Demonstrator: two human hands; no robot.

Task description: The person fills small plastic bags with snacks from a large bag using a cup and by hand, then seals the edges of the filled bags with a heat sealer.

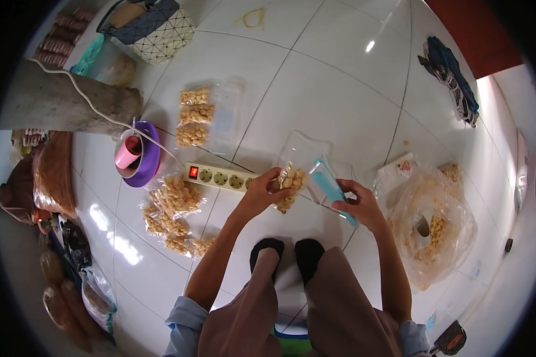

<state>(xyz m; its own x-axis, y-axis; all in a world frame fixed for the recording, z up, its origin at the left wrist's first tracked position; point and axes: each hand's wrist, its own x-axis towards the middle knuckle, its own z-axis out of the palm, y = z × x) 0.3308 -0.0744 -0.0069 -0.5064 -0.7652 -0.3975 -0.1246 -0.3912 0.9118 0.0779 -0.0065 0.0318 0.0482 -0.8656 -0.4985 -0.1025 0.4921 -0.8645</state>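
My left hand (265, 193) is closed on the near end of a clear plastic bag of yellow-brown snacks (293, 179), held above the tiled floor. In my right hand (358, 203) is a light blue handheld tool (327, 181), long and narrow, angled beside the bag. The bag's unfilled clear part spreads beyond the snacks. Just left of my left hand lies a cream power strip (220, 177) with a lit red switch. Packed snack bags (175, 199) are piled on the floor further left.
Three snack packs (193, 116) lie beside flat clear bags (225, 116). A purple plate (151, 156) holds a bowl with a pink cup (127, 153). A large open snack bag (435, 238) stands at right. A white cord (95, 107) crosses a grey pillar (71, 101).
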